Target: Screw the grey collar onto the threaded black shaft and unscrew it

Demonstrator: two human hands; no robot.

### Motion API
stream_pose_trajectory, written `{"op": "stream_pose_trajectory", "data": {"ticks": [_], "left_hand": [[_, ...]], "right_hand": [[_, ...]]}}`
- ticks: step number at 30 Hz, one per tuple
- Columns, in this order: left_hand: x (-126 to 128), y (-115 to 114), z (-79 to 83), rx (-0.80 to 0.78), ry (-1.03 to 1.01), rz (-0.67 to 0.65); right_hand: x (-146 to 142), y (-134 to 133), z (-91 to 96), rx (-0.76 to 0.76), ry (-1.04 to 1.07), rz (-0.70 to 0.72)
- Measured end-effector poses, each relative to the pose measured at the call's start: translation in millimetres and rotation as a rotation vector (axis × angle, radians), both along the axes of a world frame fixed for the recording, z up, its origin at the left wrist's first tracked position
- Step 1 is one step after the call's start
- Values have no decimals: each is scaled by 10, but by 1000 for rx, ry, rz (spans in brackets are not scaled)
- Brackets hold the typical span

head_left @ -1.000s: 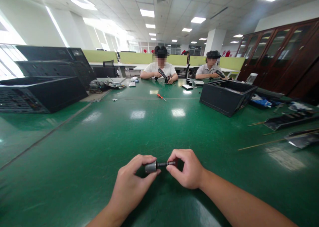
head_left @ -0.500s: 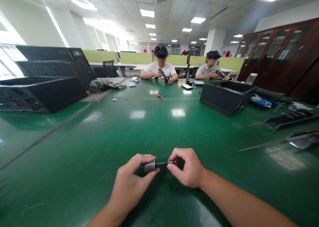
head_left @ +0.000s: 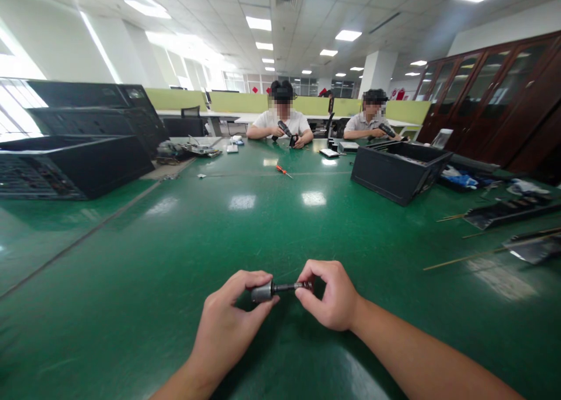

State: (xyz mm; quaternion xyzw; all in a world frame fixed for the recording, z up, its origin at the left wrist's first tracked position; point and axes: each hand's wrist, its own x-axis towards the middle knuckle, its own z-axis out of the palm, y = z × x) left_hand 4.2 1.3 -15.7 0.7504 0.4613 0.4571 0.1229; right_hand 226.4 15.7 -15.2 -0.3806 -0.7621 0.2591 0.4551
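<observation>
Just above the green table (head_left: 184, 236), a dark metal rod-like part (head_left: 287, 287) lies level between my two hands. Its thick grey cylindrical end (head_left: 262, 293) is pinched between the thumb and fingers of my left hand (head_left: 232, 315). The thin shaft runs rightward from that cylinder to a ridged, dark end. My right hand (head_left: 331, 297) pinches this ridged end with thumb and index finger, the other fingers curled. What exact kind of part it is, I cannot tell.
An orange screwdriver (head_left: 284, 171) lies farther across the table. Black computer cases stand at left (head_left: 100, 166) and right (head_left: 394, 175). Metal pieces with thin rods (head_left: 504, 213) lie at far right. Two people (head_left: 283, 122) sit opposite, holding power drills.
The part has shifted very slightly left with my left hand, and a little more of its ridged end shows at my right fingertips. Both hands keep their pinch.
</observation>
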Motion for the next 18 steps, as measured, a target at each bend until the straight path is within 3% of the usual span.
{"op": "stream_pose_trajectory", "data": {"ticks": [18], "left_hand": [[-13,8,-6,-11,-18,24]], "right_hand": [[-4,21,-24,-1,31,-6]]}}
